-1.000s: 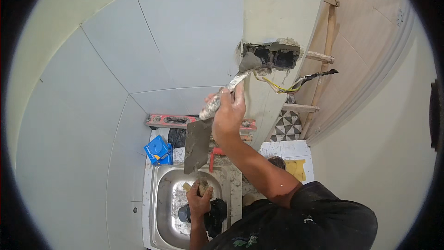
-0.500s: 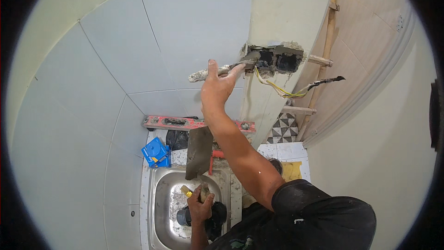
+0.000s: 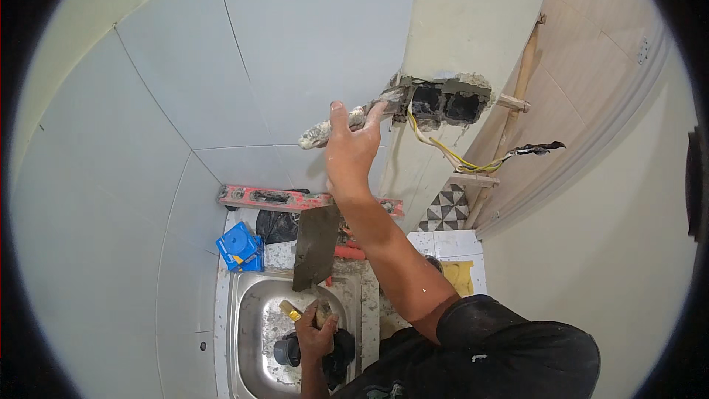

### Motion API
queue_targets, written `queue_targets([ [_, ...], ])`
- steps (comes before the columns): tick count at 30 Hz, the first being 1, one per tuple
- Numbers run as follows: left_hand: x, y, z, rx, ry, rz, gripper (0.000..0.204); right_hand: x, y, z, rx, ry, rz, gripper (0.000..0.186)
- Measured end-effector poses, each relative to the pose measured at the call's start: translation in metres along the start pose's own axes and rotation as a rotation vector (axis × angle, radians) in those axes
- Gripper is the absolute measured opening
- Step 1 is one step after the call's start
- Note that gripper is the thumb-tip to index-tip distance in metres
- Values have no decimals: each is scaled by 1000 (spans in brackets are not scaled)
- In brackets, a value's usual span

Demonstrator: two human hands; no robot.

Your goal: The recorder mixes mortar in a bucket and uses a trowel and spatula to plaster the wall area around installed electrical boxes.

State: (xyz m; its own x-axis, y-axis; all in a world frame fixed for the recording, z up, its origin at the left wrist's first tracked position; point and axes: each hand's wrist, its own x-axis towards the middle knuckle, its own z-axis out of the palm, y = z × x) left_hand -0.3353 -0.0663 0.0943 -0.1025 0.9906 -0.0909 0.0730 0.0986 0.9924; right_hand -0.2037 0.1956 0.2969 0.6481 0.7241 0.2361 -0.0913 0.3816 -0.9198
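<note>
With my right hand (image 3: 353,146), I grip a mortar-crusted scraper (image 3: 317,134), its working end at the left side of a rough wall cutout (image 3: 480,89) with two dark sockets (image 3: 463,108). Mortar sits around their edges, and yellow and pale wires (image 3: 443,149) hang out below, ending in dark tape. My left hand (image 3: 316,331) is closed on the handle of a broad trowel (image 3: 316,245) coated with grey mortar, over a steel sink (image 3: 238,325). A small yellow-banded brush (image 3: 289,310) is beside that hand.
A red spirit level (image 3: 236,193) lies along the tiled back wall (image 3: 310,44). Blue packages (image 3: 238,246) and a black bag (image 3: 275,227) are by the sink. A wooden ladder (image 3: 526,66) stands right of the column, and a yellow item (image 3: 459,278) lies beside my right arm.
My right hand has risen and swung left, with the scraper now lying flatter against the cutout. My left hand and the mortar-covered trowel have stayed nearly still; the view has shifted slightly.
</note>
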Motion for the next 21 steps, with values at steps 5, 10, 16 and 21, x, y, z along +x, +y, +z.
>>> queue_targets([
  [5, 4, 12, 1, 20, -61, 47, 35, 4, -7, -16, 53, -20, -45, 79],
  [10, 12, -5, -2, 0, -96, 15, 33, 6, -24, -42, 221, -149, 149, 75],
  [16, 29, 9, 19, -133, -145, -61, 30, 18, -27, -87, 172, -334, 214, 69],
  [21, 40, 41, 38, -303, -209, -62, 23, 19, -39, -131, 190, -573, 344, 66],
])
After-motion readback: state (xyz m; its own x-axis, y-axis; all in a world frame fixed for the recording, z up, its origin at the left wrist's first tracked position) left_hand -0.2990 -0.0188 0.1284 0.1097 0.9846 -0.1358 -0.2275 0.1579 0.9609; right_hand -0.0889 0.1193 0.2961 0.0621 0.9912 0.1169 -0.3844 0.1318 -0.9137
